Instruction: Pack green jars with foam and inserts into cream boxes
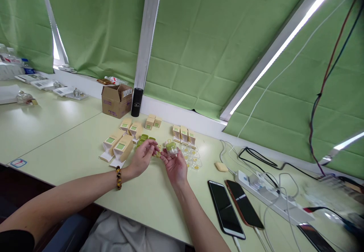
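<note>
My right hand (175, 169) is turned palm up, its fingers around a small clear jar with a green lid (171, 147) that has a yellowish loop on top. My left hand (145, 156), with a beaded bracelet (118, 178) on the wrist, is just left of it, fingers bent together. Small yellow bits show at its fingertips, too small to name. Behind that hand lie several green lids (144, 138), partly hidden by it. Clear plastic pieces with yellow parts (192, 156) are spread out right of my right hand.
Small kraft boxes with green labels (123, 148) stand left of the lids, and more kraft boxes (184, 134) stand behind. Farther back are a cardboard carton (116, 101) and a black tumbler (137, 102). Phones (226, 209), a power strip (270, 197) and cables lie on the right.
</note>
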Motion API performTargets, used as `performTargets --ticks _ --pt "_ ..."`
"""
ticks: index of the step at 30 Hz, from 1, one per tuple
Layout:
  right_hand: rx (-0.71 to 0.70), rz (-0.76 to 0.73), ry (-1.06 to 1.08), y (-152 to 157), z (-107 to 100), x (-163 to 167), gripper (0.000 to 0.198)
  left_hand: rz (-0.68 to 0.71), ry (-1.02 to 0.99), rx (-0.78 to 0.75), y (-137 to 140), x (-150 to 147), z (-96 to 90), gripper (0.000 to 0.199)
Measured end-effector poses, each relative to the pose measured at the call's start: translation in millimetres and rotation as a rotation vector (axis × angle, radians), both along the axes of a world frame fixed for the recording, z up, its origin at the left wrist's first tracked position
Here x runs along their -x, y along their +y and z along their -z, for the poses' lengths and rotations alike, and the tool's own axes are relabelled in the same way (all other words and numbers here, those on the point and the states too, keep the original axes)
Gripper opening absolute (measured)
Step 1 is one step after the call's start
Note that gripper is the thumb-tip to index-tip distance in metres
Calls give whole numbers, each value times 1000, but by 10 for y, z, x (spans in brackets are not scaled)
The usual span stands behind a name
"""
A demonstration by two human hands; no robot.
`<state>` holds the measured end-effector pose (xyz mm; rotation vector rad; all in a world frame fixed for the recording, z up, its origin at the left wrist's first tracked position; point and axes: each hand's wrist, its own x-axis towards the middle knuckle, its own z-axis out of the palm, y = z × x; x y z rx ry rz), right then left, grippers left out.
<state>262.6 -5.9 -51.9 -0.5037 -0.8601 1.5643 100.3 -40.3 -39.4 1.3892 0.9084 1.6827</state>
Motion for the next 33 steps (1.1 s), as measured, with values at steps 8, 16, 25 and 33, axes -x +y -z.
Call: performTargets --ticks 8,16,25,33 --pt "-262 347 -321 -57 13 35 66 53 71 76 42 -7 100 45" --pt "-684 500 -725 -113 126 73 52 100 72 111 137 -12 127 50" --pt "-603 651 -795 -66 16 -40 48 -78 469 33 50 55 39 43" --pt "-429 811 -1067 290 -172 -426 26 22 1038 -65 -98 16 -10 33"
